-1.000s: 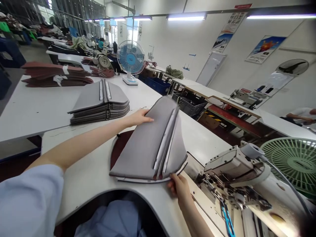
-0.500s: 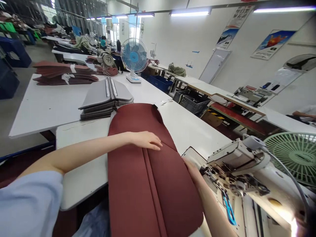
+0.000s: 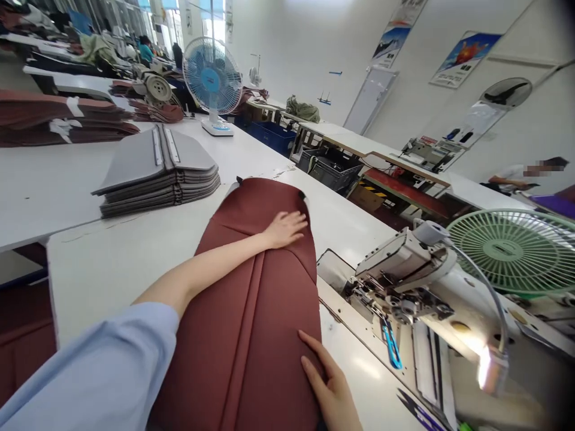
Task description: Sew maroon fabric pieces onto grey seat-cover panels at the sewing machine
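A long maroon padded cover (image 3: 274, 311) with a double seam down its middle lies on the white table (image 3: 90, 263). My left hand (image 3: 285, 230) rests flat on its far part, fingers spread toward the right edge. Near the cover's right edge, closer to me, my right hand (image 3: 326, 377) touches the surface with its fingers apart. Neither hand grips anything. Small dark tabs show at the cover's two far corners.
On the right stand a sewing machine (image 3: 404, 263) with blue snips (image 3: 392, 346) and a green fan (image 3: 507, 248). Dark scissors (image 3: 417, 412) lie at the lower right. Grey panels (image 3: 157, 173), maroon bundles (image 3: 58, 120) and a blue fan (image 3: 212, 81) are behind. A person (image 3: 516, 176) sits far right.
The view has turned right. The cover's far end has swung and both far corners now show. My left hand has slid farther along it; my right hand has come nearer, onto its top.
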`<state>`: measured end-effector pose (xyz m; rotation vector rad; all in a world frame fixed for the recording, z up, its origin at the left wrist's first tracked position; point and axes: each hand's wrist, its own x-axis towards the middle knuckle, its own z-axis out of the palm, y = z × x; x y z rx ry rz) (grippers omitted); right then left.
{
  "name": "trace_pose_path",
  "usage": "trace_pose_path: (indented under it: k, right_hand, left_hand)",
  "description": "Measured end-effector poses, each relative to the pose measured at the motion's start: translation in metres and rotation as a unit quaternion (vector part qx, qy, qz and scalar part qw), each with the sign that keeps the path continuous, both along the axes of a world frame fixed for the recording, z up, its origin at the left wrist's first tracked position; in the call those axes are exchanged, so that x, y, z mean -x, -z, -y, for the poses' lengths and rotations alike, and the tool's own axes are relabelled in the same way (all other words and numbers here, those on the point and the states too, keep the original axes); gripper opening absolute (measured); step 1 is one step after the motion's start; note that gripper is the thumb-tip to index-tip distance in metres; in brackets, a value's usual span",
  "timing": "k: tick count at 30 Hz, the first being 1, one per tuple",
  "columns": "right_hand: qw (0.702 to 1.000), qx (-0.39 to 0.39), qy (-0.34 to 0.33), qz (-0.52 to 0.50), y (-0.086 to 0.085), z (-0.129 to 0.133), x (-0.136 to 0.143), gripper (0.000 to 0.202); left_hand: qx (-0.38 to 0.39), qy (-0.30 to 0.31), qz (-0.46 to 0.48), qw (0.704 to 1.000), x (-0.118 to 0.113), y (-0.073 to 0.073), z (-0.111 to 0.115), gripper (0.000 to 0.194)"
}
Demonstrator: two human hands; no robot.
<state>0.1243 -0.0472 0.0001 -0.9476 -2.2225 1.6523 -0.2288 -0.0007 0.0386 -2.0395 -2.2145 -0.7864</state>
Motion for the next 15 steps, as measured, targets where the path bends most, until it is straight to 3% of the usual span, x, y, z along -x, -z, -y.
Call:
trace_pose_path:
  k: [4, 6, 7, 10, 12, 15]
  right_hand:
    - [0.997, 0.025, -0.07, -0.008, -0.002, 0.015, -0.025, 0.049]
    - [0.996, 0.016, -0.089, 0.0, 0.001, 0.019, -0.032, 0.045]
    - [0.996, 0.001, -0.094, 0.005, 0.004, 0.021, -0.034, 0.043]
    - [0.994, -0.054, -0.097, 0.013, 0.011, 0.027, -0.034, 0.038]
    - [0.99, -0.089, -0.105, 0.012, 0.014, 0.03, -0.033, 0.037]
    - [0.979, -0.137, -0.153, 0.001, 0.013, 0.037, -0.024, 0.035]
  left_hand:
    - [-0.098, -0.188, 0.017, 0.977, 0.057, -0.013, 0.045, 0.075]
    - [-0.113, -0.337, 0.089, 0.931, 0.092, -0.011, 0.07, 0.089]
    - [-0.091, -0.371, 0.142, 0.913, 0.107, -0.008, 0.081, 0.087]
    - [-0.04, -0.384, 0.229, 0.894, 0.134, 0.002, 0.11, 0.061]
    - [-0.051, -0.381, 0.246, 0.89, 0.141, 0.001, 0.127, 0.052]
    - [-0.106, -0.397, 0.246, 0.878, 0.148, -0.024, 0.165, 0.057]
